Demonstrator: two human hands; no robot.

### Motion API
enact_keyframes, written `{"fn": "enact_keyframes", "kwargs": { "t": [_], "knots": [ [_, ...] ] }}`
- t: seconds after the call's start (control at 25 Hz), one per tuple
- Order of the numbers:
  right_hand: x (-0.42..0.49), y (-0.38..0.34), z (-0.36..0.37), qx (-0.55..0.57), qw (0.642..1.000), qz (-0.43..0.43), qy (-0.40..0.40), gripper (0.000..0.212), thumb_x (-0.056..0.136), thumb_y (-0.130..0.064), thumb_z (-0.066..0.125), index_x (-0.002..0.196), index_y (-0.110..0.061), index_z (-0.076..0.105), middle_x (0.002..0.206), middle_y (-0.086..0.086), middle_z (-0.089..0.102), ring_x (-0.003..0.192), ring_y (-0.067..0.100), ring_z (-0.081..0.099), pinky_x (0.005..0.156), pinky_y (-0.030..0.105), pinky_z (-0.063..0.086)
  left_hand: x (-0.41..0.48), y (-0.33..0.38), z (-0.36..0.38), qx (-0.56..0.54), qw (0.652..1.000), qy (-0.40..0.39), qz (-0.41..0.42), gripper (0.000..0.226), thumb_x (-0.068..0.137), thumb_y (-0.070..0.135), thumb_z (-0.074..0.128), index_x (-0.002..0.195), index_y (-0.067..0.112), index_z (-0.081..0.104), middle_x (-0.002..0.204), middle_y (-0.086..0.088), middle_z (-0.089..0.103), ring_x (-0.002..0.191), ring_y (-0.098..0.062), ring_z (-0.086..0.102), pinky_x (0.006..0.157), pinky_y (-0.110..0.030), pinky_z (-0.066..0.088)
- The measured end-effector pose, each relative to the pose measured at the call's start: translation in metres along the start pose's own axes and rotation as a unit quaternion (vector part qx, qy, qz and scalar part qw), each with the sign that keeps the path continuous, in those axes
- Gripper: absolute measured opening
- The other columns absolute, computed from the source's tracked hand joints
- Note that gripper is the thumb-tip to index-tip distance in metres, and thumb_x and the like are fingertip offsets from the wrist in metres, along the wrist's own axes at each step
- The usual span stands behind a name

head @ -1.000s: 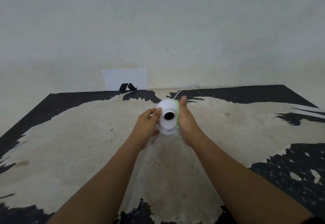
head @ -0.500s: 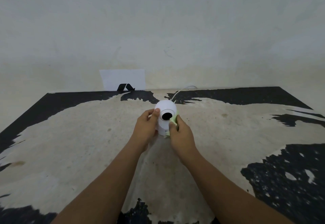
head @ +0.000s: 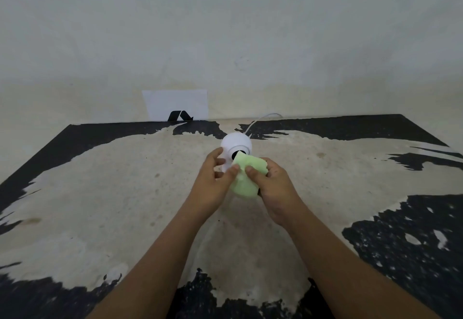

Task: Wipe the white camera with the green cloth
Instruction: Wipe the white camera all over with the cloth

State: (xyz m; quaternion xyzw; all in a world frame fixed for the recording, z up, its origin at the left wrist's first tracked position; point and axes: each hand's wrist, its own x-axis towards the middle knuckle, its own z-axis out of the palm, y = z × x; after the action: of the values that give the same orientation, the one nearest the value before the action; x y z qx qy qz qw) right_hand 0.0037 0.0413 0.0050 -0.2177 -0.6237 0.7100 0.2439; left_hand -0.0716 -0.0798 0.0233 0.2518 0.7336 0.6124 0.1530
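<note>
While the green cloth [head: 246, 177] sits bunched in front of the white camera [head: 236, 147], the wiping looks to be under way rather than finished: the cloth's upper edge overlaps the dark lens ring, so the front is being covered, and the dome top shows bare. How clean any part already is cannot be judged from here. The camera stands upright near the middle of the worn table [head: 100, 193], towards its far side, with a thin white cable [head: 260, 119] running off behind it. The right hand [head: 274, 188] is closed on the cloth, thumb pressed over its front. The left hand [head: 213, 181] pinches the cloth's near edge between thumb and a finger, its other fingers loose beside the camera (whether they touch it is unclear). The camera's base and lower body are hidden behind cloth and hands, and its back faces away. A white sheet [head: 175, 103] leans on the wall beyond.
</note>
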Motion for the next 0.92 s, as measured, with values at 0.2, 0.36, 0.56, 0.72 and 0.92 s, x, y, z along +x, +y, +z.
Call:
{"fn": "enact_keyframes", "kwargs": {
  "t": [0.2,0.36,0.56,0.72,0.92],
  "knots": [
    [0.007,-0.021,-0.002,-0.032,0.997,-0.017,-0.061,0.012,0.087,-0.012,0.063,0.088,-0.023,0.069,0.086,0.008,0.07,0.08,0.023,0.064,0.08,0.044,0.053,0.009,0.0,-0.007,0.042,0.998,-0.052,0.02,0.015,0.082,0.015,0.069,0.095,0.017,0.063,0.077,-0.002,0.066,0.065,-0.01,0.059,0.062,-0.025,0.048],
    [0.02,-0.034,-0.003,-0.108,0.992,-0.068,-0.005,0.018,0.094,-0.027,0.051,0.104,-0.025,0.066,0.105,-0.002,0.067,0.091,0.011,0.061,0.086,0.036,0.052,0.02,-0.002,-0.009,0.12,0.991,-0.009,0.06,0.019,0.082,0.019,0.067,0.067,0.021,0.056,0.059,0.005,0.051,0.054,-0.01,0.043,0.055,-0.024,0.035],
    [0.024,-0.046,0.006,-0.067,0.997,0.004,-0.038,0.044,0.099,-0.044,0.028,0.117,-0.023,0.062,0.11,-0.004,0.062,0.099,0.007,0.06,0.093,0.036,0.051,0.033,-0.003,-0.006,0.202,0.974,0.042,0.089,0.026,0.081,0.024,0.068,0.067,0.018,0.047,0.057,0.007,0.041,0.052,-0.009,0.036,0.049,-0.019,0.029],
    [0.023,-0.042,0.007,-0.048,0.998,0.012,-0.045,0.042,0.098,-0.05,0.026,0.096,-0.036,0.066,0.093,-0.017,0.065,0.088,0.0,0.065,0.085,0.031,0.055,0.041,-0.006,-0.006,0.191,0.973,0.082,0.101,0.034,0.072,0.029,0.077,0.079,0.017,0.045,0.067,0.006,0.046,0.059,-0.01,0.042,0.055,-0.023,0.032],
    [0.023,-0.035,0.009,-0.057,0.997,0.019,-0.052,0.046,0.094,-0.058,0.027,0.095,-0.037,0.067,0.105,0.0,0.072,0.1,0.018,0.068,0.092,0.045,0.054,0.051,-0.001,-0.002,0.189,0.974,0.056,0.111,0.072,0.068,0.036,0.079,0.129,0.021,0.045,0.121,0.006,0.045,0.106,-0.01,0.046,0.089,-0.027,0.039]
  ]
}}
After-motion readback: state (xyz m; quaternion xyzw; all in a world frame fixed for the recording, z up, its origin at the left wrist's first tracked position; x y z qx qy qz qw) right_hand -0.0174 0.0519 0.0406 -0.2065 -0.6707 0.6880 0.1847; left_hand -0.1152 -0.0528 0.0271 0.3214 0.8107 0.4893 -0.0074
